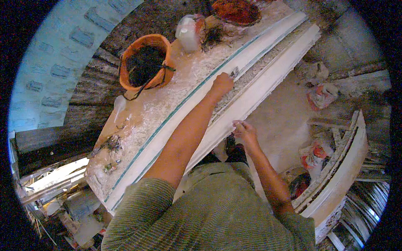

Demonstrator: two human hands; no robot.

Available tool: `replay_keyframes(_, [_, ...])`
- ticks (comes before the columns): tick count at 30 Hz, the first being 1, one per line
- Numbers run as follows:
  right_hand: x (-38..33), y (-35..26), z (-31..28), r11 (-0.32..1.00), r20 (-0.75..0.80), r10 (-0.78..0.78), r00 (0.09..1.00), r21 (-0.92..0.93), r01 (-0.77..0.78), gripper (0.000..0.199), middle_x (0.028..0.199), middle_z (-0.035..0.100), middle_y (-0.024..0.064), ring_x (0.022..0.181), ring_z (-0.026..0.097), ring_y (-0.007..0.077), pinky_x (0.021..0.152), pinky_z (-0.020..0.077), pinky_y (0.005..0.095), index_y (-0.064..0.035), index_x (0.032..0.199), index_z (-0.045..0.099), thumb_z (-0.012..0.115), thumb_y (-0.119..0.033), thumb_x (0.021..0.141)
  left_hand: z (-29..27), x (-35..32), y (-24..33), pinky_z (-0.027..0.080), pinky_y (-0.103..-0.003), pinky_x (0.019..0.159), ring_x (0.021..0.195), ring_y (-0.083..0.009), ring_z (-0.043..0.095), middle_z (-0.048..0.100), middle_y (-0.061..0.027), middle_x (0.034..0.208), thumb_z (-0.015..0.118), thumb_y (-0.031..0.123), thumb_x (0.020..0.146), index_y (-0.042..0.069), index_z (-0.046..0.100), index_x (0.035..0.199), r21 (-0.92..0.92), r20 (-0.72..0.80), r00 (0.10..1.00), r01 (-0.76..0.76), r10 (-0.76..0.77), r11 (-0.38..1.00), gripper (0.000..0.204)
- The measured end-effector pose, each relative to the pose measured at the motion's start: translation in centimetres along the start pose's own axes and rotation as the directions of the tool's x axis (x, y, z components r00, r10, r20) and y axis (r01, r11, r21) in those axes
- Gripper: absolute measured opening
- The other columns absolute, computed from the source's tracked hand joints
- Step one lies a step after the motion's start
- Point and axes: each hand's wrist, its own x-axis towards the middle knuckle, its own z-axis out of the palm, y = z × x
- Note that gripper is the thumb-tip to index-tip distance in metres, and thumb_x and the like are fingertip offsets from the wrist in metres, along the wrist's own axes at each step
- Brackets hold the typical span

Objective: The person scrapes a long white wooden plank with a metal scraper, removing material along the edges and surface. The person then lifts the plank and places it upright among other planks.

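A long, curved white plaster-like piece (197, 102) with teal lines along it lies diagonally across the bench. Beside it, on the side nearer me, runs a second long white strip (257, 90) with a rough edge, and a crumbly grey groove (255, 75) separates the two. My left hand (223, 84) is closed over the groove's edge, gripping a small metal scraper (235, 72) whose blade points away from me. Near the outer edge of the nearer strip is my right hand (245, 131), its fingers curled together. What those fingers hold, if anything, is too small to make out.
White-dusted bench (119, 138) carries an orange bucket (166, 52) of dark fibres, a whitish plastic container (188, 35) and a white spoon-like tool (119, 104). An orange-red basin (236, 11) stands beyond. To the right are red-and-white bags (323, 96) and a curved form (341, 175).
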Motion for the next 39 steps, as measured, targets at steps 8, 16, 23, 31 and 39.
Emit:
replay_keyframes(8, [4.5, -1.4, -4.9, 0.999, 0.06, -0.024, 0.998, -0.026, 0.025, 0.029, 0.096, 0.065, 0.0019, 0.077, 0.06, 0.011, 0.067, 0.0491, 0.0258, -0.0035, 0.111, 0.065, 0.057, -0.026, 0.094, -8.4, -14.1, -4.8, 0.049, -0.041, 0.083, 0.091, -0.0342, 0.066, 0.067, -0.0262, 0.094, 0.054, 0.031, 0.093, -0.004, 0.066, 0.105, -0.056, 0.097, 0.994, 0.057, -0.052, 0.997, 0.039])
replay_keyframes(16, [15.5, -8.7, -11.1, 0.997, 0.181, -0.066, 0.981, -0.018, 0.07, 0.036, 0.098, 0.065, 0.0038, 0.081, 0.062, 0.0131, 0.067, 0.0509, 0.028, -0.0033, 0.112, 0.064, 0.061, -0.033, 0.091, 0.4, 2.6, 6.1, 0.049, -0.047, 0.073, 0.077, -0.0383, 0.066, 0.065, -0.0286, 0.085, 0.052, 0.037, 0.092, -0.009, 0.064, 0.097, 0.006, 0.044, 0.996, 0.071, -0.071, 0.997, 0.048])
replay_keyframes(23, [20.4, -13.1, -18.4, 0.987, 0.21, -0.148, 0.966, -0.024, 0.156, 0.033, 0.096, 0.066, 0.003, 0.08, 0.062, 0.0124, 0.065, 0.0508, 0.0268, -0.0046, 0.112, 0.064, 0.061, -0.031, 0.092, 4.8, 17.6, 14.1, 0.05, -0.046, 0.084, 0.09, -0.0388, 0.065, 0.066, -0.0267, 0.098, 0.054, 0.039, 0.088, -0.001, 0.068, 0.1, 0.079, 0.131, 0.985, -0.128, 0.117, 0.989, 0.044])
replay_keyframes(31, [18.7, -10.3, -28.2, 0.984, 0.069, 0.151, 0.986, 0.084, -0.156, 0.031, 0.092, 0.066, -0.0001, 0.07, 0.06, 0.0092, 0.062, 0.0508, 0.0255, -0.0076, 0.109, 0.066, 0.061, -0.033, 0.091, -7.4, -15.2, 1.2, 0.049, -0.04, 0.081, 0.092, -0.0332, 0.062, 0.062, -0.0157, 0.099, 0.067, 0.022, 0.08, 0.013, 0.061, 0.124, 0.112, 0.125, 0.966, 0.214, -0.227, 0.97, 0.045])
replay_keyframes(39, [20.4, -11.2, -28.8, 0.979, 0.093, 0.187, 0.978, 0.065, -0.194, 0.033, 0.091, 0.066, 0.0011, 0.072, 0.06, 0.0105, 0.063, 0.0506, 0.0257, -0.0087, 0.108, 0.067, 0.062, -0.037, 0.091, -0.7, 6.4, 9.6, 0.047, -0.043, 0.093, 0.105, -0.0361, 0.061, 0.065, -0.0183, 0.114, 0.056, 0.044, 0.09, 0.012, 0.066, 0.116, 0.356, 0.176, 0.976, -0.187, 0.131, 0.915, 0.042])
